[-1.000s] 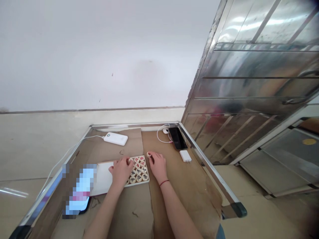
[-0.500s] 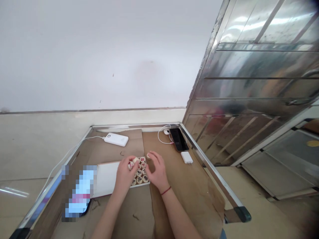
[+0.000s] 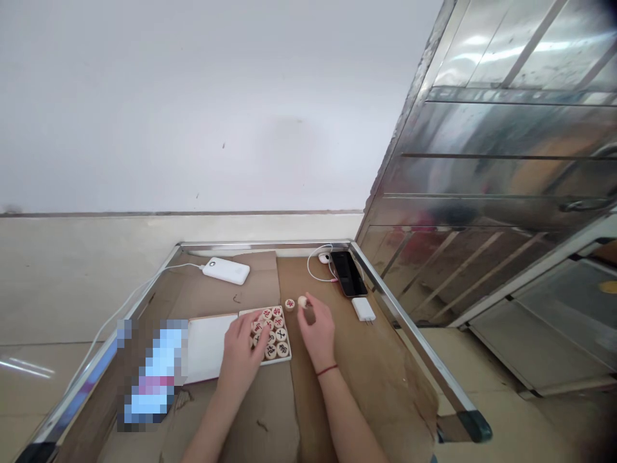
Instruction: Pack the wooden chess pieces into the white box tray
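A white box lies open on the cardboard, filled with round Chinese chess pieces marked in red and black characters. My left hand rests over the box's left part with thumb and fingers apart, covering some of the pieces. Between the thumb and fingertips of my right hand is a pale chess piece, held just right of the box. One loose red-marked piece lies on the cardboard beside the box's far right corner.
The box's white lid lies to the left, beside a blurred-out phone. A power bank with a cable is at the back left. A black phone and a white charger are at the right. A metal frame edges the table.
The piece that was in my left fingers is gone from them. My right hand has moved right and now pinches a piece. The red-marked piece by the box is now uncovered.
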### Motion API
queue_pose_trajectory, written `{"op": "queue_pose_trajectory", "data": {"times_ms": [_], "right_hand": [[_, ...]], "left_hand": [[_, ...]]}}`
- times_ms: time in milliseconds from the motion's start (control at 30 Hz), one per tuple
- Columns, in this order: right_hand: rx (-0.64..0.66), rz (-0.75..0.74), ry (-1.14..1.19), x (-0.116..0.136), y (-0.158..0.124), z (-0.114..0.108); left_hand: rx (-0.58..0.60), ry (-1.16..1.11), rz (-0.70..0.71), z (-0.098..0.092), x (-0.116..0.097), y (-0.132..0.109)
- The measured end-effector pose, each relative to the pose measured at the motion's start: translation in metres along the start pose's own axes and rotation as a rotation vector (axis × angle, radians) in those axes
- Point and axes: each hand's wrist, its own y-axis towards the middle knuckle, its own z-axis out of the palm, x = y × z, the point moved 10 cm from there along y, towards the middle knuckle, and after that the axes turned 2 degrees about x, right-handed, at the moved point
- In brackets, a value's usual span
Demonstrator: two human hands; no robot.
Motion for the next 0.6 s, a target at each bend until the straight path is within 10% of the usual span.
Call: {"op": "queue_pose_trajectory", "data": {"times_ms": [233,600], "right_hand": [[0.263,0.131,-0.222,-0.031,0.005,0.026],[0.292,0.149,-0.186,-0.031,0.003,0.03]], "left_hand": [[-0.156,0.245,0.139,-0.018,0.013,-0.04],[-0.205,0.244,0.19,-0.02,0.0,-0.044]]}}
